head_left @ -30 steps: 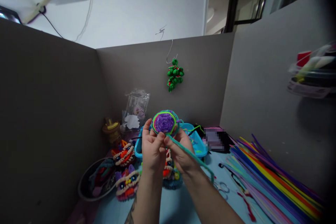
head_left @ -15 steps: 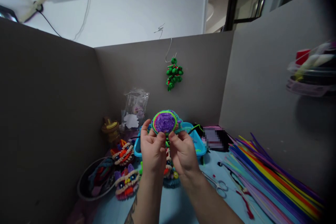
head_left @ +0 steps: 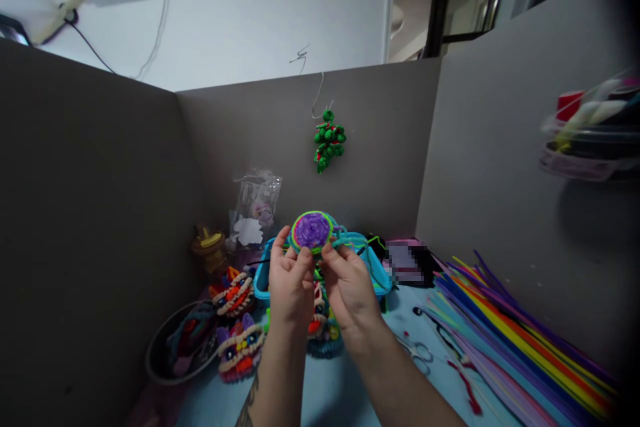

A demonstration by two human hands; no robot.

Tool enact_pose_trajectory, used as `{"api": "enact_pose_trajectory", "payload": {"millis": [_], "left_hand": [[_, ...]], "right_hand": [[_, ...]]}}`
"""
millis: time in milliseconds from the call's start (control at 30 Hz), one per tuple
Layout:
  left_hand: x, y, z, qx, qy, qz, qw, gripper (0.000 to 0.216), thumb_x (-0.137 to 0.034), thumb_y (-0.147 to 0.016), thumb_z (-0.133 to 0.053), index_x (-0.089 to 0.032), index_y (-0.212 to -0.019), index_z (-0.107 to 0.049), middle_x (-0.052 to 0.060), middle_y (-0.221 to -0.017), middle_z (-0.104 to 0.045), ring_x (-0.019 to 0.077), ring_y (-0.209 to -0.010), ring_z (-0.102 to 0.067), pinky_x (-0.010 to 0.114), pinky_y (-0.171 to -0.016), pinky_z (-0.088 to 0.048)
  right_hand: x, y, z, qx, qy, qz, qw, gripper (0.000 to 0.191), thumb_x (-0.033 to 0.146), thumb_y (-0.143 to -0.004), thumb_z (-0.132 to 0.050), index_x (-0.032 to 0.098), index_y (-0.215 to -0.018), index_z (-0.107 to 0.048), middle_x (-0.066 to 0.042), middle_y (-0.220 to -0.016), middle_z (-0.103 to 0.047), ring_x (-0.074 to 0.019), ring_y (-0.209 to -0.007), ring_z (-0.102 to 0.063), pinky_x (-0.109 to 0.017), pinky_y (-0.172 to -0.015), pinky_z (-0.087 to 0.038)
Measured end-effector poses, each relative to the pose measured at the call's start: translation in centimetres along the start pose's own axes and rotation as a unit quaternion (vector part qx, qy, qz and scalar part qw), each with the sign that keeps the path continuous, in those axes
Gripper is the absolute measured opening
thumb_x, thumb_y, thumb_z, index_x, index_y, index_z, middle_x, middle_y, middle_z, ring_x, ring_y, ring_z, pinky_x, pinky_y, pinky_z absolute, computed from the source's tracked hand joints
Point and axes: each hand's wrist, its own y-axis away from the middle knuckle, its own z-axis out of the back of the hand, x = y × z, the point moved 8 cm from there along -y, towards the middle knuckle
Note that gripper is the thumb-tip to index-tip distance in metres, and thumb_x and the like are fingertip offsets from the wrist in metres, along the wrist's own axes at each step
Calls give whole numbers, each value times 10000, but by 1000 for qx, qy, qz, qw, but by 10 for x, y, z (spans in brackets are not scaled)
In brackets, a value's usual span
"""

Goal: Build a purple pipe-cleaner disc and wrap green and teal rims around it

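A round coiled pipe-cleaner disc (head_left: 312, 231), purple in the middle with pink, yellow and teal rings, is raised above the table. My left hand (head_left: 293, 280) grips its lower left edge, thumb in front and fingers behind. On the lower right edge my right hand (head_left: 347, 283) pinches it with thumb and fingers. Teal strands trail from the disc's right side. Behind my hands is a blue plastic basket (head_left: 383, 278), partly hidden. Between my forearms a colourful pipe-cleaner figure (head_left: 317, 320) shows in part.
Two fuzzy lion-like heads (head_left: 241, 350) stand left, beside a dark bowl (head_left: 155, 373) of scraps. Scissors (head_left: 419, 352) and a bundle of coloured pipe cleaners (head_left: 520, 327) lie right. A green ornament (head_left: 329, 140) hangs on the grey partition (head_left: 250, 120). A lidded brown cup (head_left: 209, 247) stands back left.
The disc has tipped slightly and now looks flatter, with both hands still on it. More teal strand shows at its right. The whole view has shifted a little.
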Motion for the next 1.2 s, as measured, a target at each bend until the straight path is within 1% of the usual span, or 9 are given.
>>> {"api": "enact_pose_trajectory", "payload": {"millis": [333, 467, 567, 633, 733, 800, 933, 1033, 1200], "left_hand": [[7, 4, -4, 11, -34, 37, 999, 684, -143, -624, -806, -199, -1215, -468, 47, -943, -709, 147, -847, -682, 230, -789, -505], [0, -2, 6, -18, -37, 18, 999, 684, -144, -613, -811, -199, -1212, -485, 37, -922, -711, 132, -810, -683, 213, -774, -505], [-6, -6, 12, -26, -46, 18, 998, 693, -164, -622, -810, -204, -1231, -481, 20, -859, -711, 113, -725, -679, 197, -717, -512], [-7, -7, 13, -22, -61, 28, 998, 742, -169, -624, -812, -217, -1273, -455, 8, -809, -708, 103, -668, -671, 186, -664, -513], [-8, -6, 11, -13, -82, 24, 996, 798, -189, -624, -812, -264, -1321, -432, 2, -801, -706, 110, -672, -670, 181, -629, -510], [-9, -5, 10, -1, -96, 9, 995, 682, -214, -627, -809, -259, -1248, -530, 18, -864, -706, 119, -721, -671, 187, -644, -512], [-8, -6, 13, 12, -138, -17, 990, 451, -236, -643, -799, -209, -1073, -669, 39, -918, -706, 116, -744, -651, 190, -659, -507], [-11, -6, 19, -10, -177, -40, 983, 403, -271, -656, -791, -199, -1039, -688, 46, -918, -713, 106, -689, -633, 192, -620, -498], [-20, -2, 23, -70, -216, -95, 969, 364, -327, -632, -801, -166, -947, -716, 35, -796, -713, 117, -653, -632, 209, -602, -502]], "right_hand": [[4, 1, 6, -16, 10, 24, 1000, 312, 335, -522, -845, 199, -724, -650, 14, -735, -689, -166, -718, -617, -331, -755, -481], [4, -3, 6, -6, 76, 29, 997, 316, 378, -582, -813, 190, -779, -652, 3, -777, -680, -166, -769, -607, -308, -755, -462], [9, -5, 11, -27, 66, 48, 996, 367, 366, -577, -822, 218, -856, -635, 33, -804, -657, -134, -767, -587, -265, -724, -451], [10, -5, 10, -12, 42, 44, 998, 366, 341, -576, -826, 234, -862, -623, 50, -773, -636, -119, -727, -580, -249, -692, -450], [8, -3, 0, 42, 40, 19, 998, 292, 306, -600, -818, 224, -792, -615, 44, -747, -637, -116, -699, -579, -247, -667, -455], [8, -2, -3, 60, 50, 13, 997, 271, 292, -598, -820, 216, -761, -617, 35, -733, -646, -120, -688, -577, -245, -648, -455], [8, -2, -1, 41, 44, 17, 998, 280, 291, -563, -837, 212, -728, -625, 41, -696, -636, -115, -655, -559, -238, -621, -444], [6, -4, 2, 30, 41, 14, 999, 285, 291, -533, -849, 202, -691, -630, 47, -679, -620, -110, -656, -547, -237, -640, -439], [1, -4, 3, 29, 54, 4, 998, 279, 282, -527, -853, 191, -674, -634, 44, -652, -603, -109, -656, -526, -241, -666, -419]]}}
